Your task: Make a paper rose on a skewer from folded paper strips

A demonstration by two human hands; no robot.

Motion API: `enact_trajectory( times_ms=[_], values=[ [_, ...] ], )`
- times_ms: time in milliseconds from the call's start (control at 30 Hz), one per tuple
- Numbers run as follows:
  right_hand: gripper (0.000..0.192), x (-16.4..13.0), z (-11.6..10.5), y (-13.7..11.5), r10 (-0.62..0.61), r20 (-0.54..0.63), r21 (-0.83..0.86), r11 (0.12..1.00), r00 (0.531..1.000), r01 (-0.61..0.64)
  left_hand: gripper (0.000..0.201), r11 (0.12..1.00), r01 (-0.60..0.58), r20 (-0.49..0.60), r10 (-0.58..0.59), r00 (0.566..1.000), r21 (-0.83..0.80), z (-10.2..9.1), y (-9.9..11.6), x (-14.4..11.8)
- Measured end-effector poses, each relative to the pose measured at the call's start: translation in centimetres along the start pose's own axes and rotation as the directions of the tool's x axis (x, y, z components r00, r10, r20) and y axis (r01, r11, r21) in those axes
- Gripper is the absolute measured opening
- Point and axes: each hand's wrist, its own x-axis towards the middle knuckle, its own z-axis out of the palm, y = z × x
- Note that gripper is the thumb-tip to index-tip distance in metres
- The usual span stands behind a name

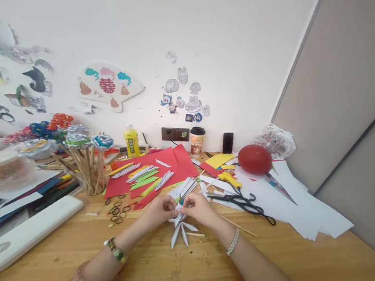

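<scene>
A cluster of folded white paper petals [180, 228] sits pinched between a person's two hands just above the wooden table [262, 267], near the middle of the view. The petals fan downward and toward the person from the pinch point, their long axes running roughly from the fingertips back toward the near table edge; a few lie splayed to either side. The left hand [161, 210] and the right hand [200, 208] meet at the top of the cluster, fingers closed on it from opposite sides, so neither is plainly nearer. A short wooden stick [195, 234] lies on the table just beside the lower petals, on the right.

Farther out, more folded strips [145, 176] in white, green and yellow rest on red paper sheets [173, 161]. Black scissors [241, 201] and a yellow glue gun [228, 178] lie to the right, near white sheets [299, 205] and a red ball [255, 159]. Small black rubber bands [117, 210] are scattered to the left, beside a holder of stick-mounted paper flowers [85, 162].
</scene>
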Motion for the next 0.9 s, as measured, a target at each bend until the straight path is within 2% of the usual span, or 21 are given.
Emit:
enact_trajectory(
  times_ms=[167, 333, 500, 600, 667, 733, 800, 900],
  values=[
    [0.017, -0.1, 0.5, -0.5, -0.037, -0.076, -0.129, 0.991, 0.996, 0.027, 0.016, 0.992, -0.042, -0.103, 0.055, 0.993, 0.122, 0.1, 0.6, -0.3],
    [0.015, -0.2, 0.7, -0.9, -0.035, -0.155, -0.154, 0.988, 0.987, 0.011, 0.019, 0.993, -0.027, -0.044, 0.033, 0.999, 0.119, -0.3, 0.4, 0.0],
    [0.008, -0.2, 0.0, -0.5, -0.011, -0.031, -0.133, 0.991, 0.999, 0.007, 0.022, 0.962, -0.046, -0.034, 0.057, 0.998, 0.268, -0.1, 0.5, -0.2],
    [0.011, -0.3, -0.1, -0.7, -0.066, 0.019, -0.172, 0.983, 0.998, 0.068, 0.017, 0.944, -0.031, -0.044, 0.048, 0.998, 0.327, 0.3, 0.8, -0.4],
    [0.013, -0.5, 0.1, -0.9, -0.123, 0.012, -0.237, 0.964, 0.992, 0.122, 0.016, 0.938, -0.036, -0.039, 0.052, 0.998, 0.344, 0.3, 0.9, -0.5],
    [0.017, -0.5, 0.4, -1.0, -0.212, 0.006, -0.310, 0.929, 0.977, 0.203, 0.019, 0.947, -0.053, -0.017, 0.061, 0.998, 0.317, 0.0, 1.2, -0.5],
    [0.019, -0.4, 0.6, -0.8, -0.312, 0.008, -0.365, 0.883, 0.950, 0.294, 0.022, 0.977, -0.041, 0.051, 0.031, 0.998, 0.207, -0.4, 1.5, -0.6],
    [0.019, -0.1, 0.8, -0.2, -0.380, -0.058, -0.354, 0.872, 0.923, 0.337, 0.032, 0.985, 0.138, 0.196, -0.115, 0.974, -0.108, -0.9, 2.1, -0.9]
  ],
)
